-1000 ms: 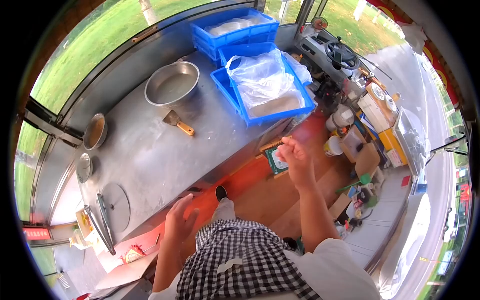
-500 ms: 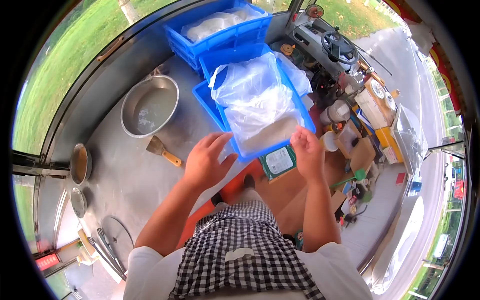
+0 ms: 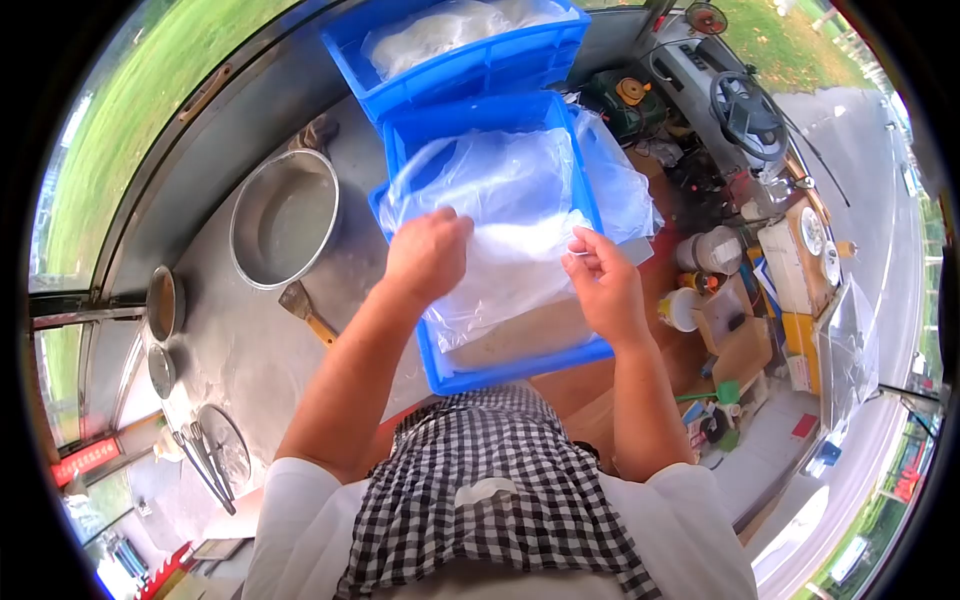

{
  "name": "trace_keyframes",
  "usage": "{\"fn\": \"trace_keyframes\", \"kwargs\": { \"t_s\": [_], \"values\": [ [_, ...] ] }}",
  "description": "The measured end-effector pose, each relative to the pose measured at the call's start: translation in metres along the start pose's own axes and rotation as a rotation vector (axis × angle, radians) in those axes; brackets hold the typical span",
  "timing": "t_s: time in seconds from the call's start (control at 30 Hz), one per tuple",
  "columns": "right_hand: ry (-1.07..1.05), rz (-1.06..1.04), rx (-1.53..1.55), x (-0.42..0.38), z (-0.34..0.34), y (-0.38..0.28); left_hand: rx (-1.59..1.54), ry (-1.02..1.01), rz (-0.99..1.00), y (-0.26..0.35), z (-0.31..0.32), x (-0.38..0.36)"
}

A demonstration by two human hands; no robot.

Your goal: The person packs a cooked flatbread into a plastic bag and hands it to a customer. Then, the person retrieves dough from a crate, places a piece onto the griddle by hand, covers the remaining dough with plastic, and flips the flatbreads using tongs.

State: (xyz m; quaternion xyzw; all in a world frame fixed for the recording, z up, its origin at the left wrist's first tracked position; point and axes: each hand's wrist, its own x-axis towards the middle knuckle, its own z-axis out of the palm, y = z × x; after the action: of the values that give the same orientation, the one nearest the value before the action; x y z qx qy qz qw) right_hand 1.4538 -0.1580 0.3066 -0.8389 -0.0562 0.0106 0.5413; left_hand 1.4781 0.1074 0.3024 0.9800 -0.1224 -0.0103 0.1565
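A blue plastic crate point(image 3: 470, 381) lies before me, its near end close to my apron. Clear plastic sheeting point(image 3: 510, 180) covers much of its inside, and a pale, flat mass point(image 3: 530, 335) shows at the near end. My left hand point(image 3: 430, 255) is closed on the sheeting at the left side, its fingertips partly hidden. At the right rim, my right hand point(image 3: 606, 285) pinches the sheeting's edge between thumb and fingers.
Behind stands another blue crate point(image 3: 470, 75) with plastic-covered white contents. Left on the metal counter are a round metal basin point(image 3: 285, 220), a scraper point(image 3: 308, 315) and small bowls. Boxes and containers crowd the right, below a steering wheel point(image 3: 748, 115).
Both hands have come onto the sheeting and closed on it. The crate now appears nearer to my body, and the sheeting reaches further toward its near end.
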Motion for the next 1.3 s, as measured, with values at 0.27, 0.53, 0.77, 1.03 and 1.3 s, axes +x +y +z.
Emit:
{"fn": "trace_keyframes", "kwargs": {
  "t_s": [0.27,0.53,0.77,1.03,1.3],
  "values": [
    [-0.134,-0.134,-0.053,0.027,-0.005,0.006,-0.11,0.142,-0.281,-0.023,0.01,0.047],
    [-0.461,-0.509,-0.486,0.026,0.022,0.021,-0.219,0.329,-0.278,-0.022,-0.001,0.047],
    [-0.363,-0.361,-0.416,0.09,0.029,0.004,-0.473,0.143,0.012,0.027,-0.035,-0.002],
    [0.082,-0.738,-0.344,0.127,0.05,-0.03,-0.038,0.361,-0.209,-0.024,-0.014,0.026],
    [-0.568,-0.393,-0.507,0.073,0.04,0.01,-0.074,0.704,0.007,-0.015,-0.014,0.017]
  ]
}}
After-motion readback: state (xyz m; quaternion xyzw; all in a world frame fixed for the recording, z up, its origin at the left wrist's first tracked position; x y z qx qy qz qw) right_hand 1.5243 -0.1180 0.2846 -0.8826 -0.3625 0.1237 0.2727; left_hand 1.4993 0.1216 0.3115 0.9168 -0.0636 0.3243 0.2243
